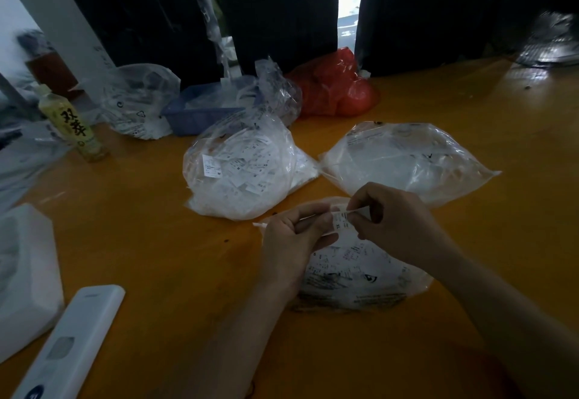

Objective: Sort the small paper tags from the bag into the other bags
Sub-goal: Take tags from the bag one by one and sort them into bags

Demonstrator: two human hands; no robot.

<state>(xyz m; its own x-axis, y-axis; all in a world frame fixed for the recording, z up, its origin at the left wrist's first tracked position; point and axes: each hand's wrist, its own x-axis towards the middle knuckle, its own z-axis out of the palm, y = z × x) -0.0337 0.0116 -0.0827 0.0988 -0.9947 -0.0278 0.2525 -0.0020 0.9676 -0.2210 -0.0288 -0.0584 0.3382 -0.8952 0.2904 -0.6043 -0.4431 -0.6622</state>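
Centrally, left hand (289,235) and right hand (391,220), fingers curled, pinched one small paper tag (341,221) between them, above the near clear bag (360,276) of tags. Beyond: a full tag bag (244,169) far left, a flatter clear bag (407,160) far right. All lay on the orange table (156,242).

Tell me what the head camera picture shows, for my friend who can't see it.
Two hands, left hand and right hand, pinch a small paper tag between them above a clear bag of tags on an orange table. Two more clear bags, one full and one flatter, lie beyond.
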